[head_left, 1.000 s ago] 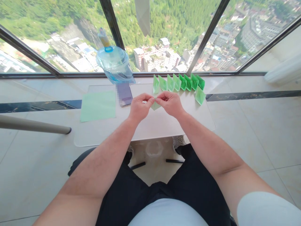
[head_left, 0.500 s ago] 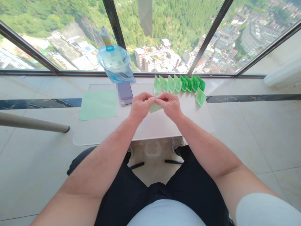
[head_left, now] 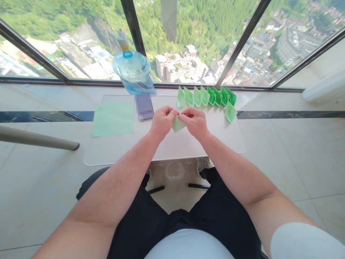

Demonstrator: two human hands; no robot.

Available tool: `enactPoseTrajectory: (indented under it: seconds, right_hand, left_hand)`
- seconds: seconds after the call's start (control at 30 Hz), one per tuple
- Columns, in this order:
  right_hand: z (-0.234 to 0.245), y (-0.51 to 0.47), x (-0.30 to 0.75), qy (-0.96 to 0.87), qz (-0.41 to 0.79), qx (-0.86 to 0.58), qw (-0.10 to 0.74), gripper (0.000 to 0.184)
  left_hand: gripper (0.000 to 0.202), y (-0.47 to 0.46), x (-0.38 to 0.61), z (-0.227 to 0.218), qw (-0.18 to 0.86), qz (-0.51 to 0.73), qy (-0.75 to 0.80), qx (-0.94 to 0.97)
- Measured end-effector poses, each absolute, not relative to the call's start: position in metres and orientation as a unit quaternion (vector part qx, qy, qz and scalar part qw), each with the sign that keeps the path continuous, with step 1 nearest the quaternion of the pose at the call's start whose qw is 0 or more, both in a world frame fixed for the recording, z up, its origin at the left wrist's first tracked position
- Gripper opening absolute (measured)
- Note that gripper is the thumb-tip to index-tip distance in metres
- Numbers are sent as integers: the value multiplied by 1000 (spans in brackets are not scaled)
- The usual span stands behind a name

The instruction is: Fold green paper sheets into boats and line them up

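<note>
Both hands pinch one small folded light green paper (head_left: 178, 125) above the white table (head_left: 142, 147). My left hand (head_left: 162, 122) grips its upper left edge between thumb and fingers. On the other side, my right hand (head_left: 195, 122) is closed on the upper right edge, its fingertips almost meeting those of the left. The paper's lower corner points toward me; its top is hidden by the fingers. Behind the hands stands a row of several folded green paper boats (head_left: 198, 96), pale on the left and darker on the right. One more paper boat (head_left: 230, 112) sits in front of the row's right end.
A flat light green sheet (head_left: 113, 119) lies on the table's left part, beside a phone (head_left: 145, 107). Beyond the phone, a large blue water bottle (head_left: 133, 70) stands by the window. A grey pole (head_left: 40, 138) is at the left.
The folded paper has tilted slightly, and more of its face shows below the fingers. Both hands keep their pinch. The whole view has shifted a little.
</note>
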State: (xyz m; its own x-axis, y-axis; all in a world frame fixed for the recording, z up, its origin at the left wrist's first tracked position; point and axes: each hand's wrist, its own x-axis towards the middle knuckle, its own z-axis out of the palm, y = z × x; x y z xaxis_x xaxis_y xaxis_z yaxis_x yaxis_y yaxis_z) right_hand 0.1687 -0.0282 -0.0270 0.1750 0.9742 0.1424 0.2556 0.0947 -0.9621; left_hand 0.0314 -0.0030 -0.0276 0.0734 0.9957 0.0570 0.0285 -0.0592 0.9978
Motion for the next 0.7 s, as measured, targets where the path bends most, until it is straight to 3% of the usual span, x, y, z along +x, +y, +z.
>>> enactPoseTrajectory:
  seconds: [0.5, 0.7]
  right_hand:
    - [-27, -35, 163, -544, 343, -538, 545, 15]
    - [-24, -43, 164, -628, 251, -503, 538, 8]
  left_hand:
    - [29, 12, 21, -29, 542, 571, 443, 429]
    - [31, 14, 17, -25, 528, 580, 431, 445]
